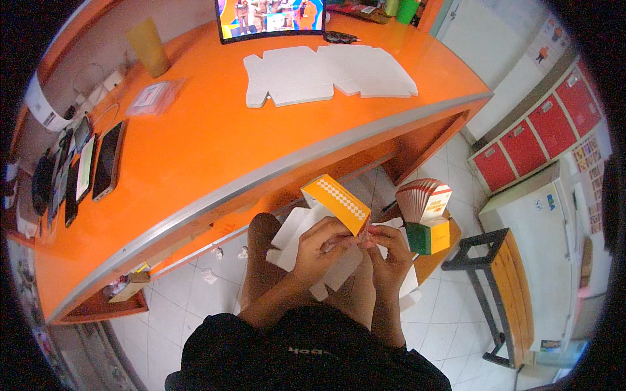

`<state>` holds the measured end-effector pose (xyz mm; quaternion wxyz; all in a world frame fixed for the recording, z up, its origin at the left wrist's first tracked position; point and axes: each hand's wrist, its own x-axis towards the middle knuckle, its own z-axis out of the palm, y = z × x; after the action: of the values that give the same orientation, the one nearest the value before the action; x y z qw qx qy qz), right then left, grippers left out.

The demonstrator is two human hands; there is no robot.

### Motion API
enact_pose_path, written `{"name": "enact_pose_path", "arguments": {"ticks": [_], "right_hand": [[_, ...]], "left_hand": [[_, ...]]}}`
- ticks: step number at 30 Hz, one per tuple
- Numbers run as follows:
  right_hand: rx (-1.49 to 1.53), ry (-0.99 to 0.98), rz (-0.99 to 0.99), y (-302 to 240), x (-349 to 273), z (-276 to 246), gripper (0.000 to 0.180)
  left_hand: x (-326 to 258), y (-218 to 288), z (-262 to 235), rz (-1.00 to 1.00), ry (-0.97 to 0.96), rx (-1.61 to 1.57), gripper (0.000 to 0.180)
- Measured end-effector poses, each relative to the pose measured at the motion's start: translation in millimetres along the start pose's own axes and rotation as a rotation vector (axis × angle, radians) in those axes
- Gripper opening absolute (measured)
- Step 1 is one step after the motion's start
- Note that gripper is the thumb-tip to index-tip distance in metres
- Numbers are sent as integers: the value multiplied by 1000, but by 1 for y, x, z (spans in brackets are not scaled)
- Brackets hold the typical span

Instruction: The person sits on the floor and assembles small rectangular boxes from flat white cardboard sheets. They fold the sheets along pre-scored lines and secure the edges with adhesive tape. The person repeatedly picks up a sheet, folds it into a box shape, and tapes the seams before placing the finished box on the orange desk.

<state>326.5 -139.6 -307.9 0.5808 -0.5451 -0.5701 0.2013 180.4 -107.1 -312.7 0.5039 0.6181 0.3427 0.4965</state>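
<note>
A small yellow-orange carton (pixel 337 203) with a row of white shapes along one face is tilted above my lap. My left hand (pixel 319 251) is closed around its near part, fingers bent against the underside. At the carton's near right end, my right hand (pixel 390 255) pinches the edge, close to the left fingertips; the exact flap between the fingers is hidden. Flat white die-cut cardboard (pixel 290 236) lies across my lap beneath both hands. To the right stands a green and yellow box (pixel 430 234) with a fan of red and white folded cards (pixel 424 199) rising from it.
The orange desk (pixel 215 130) with a metal edge curves ahead of me. Flat white carton blanks (pixel 326 75), a screen (pixel 270 18), a yellow cup (pixel 149 47) and phones (pixel 107 159) lie or stand on it. A wooden bench (pixel 505 293) is at the right; crumpled paper (pixel 208 275) dots the tiles.
</note>
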Motion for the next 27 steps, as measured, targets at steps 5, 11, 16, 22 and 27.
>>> {"name": "enact_pose_path", "arguments": {"ticks": [5, 11, 16, 22, 27], "right_hand": [[-88, -123, -18, -7, -4, 7, 14], [288, 248, 307, 33, -9, -5, 51], [427, 57, 744, 59, -9, -33, 45], [-384, -201, -22, 23, -9, -4, 37], [-198, 39, 61, 19, -12, 1, 19]], "left_hand": [[3, 4, 11, 20, 128, -67, 17], [0, -9, -3, 4, -43, -81, 14], [5, -7, -27, -255, -744, -178, 22], [3, -30, -7, -237, -126, -272, 18], [2, -10, -1, -80, 29, 26, 14]]}}
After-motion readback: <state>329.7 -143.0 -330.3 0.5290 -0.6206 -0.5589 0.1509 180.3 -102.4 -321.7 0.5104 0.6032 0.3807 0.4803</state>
